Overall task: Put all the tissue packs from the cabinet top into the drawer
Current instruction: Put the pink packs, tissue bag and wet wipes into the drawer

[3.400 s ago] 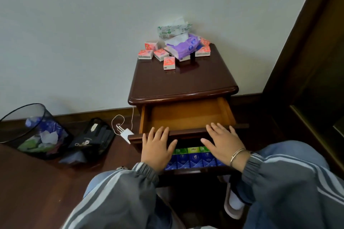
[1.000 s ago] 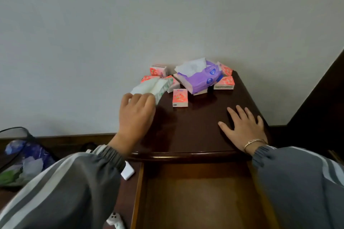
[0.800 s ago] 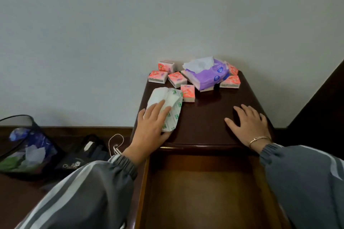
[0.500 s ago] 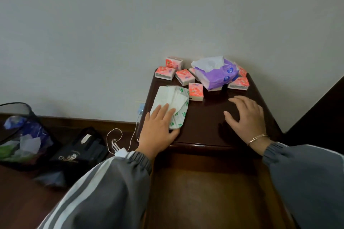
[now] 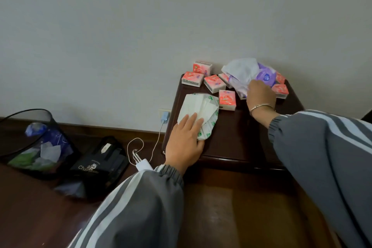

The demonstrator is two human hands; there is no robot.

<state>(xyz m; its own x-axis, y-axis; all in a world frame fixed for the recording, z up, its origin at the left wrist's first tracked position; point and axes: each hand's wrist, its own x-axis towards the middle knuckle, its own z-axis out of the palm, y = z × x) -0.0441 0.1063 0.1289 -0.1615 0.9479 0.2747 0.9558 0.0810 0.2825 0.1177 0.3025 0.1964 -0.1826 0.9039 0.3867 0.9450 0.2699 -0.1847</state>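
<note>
Six pink packs, a seventh half hidden. One white pack under the flat left hand; right hand grips one purple pack.

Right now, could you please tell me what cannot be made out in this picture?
Head view only:
Grip of the right hand on the purple tissue pack: fingers hidden behind the hand itself.
Count of pink packs: the purple pack and hand cover some.
Inside of the drawer: dim, covered by both sleeves, cut off by the bottom edge.
</note>
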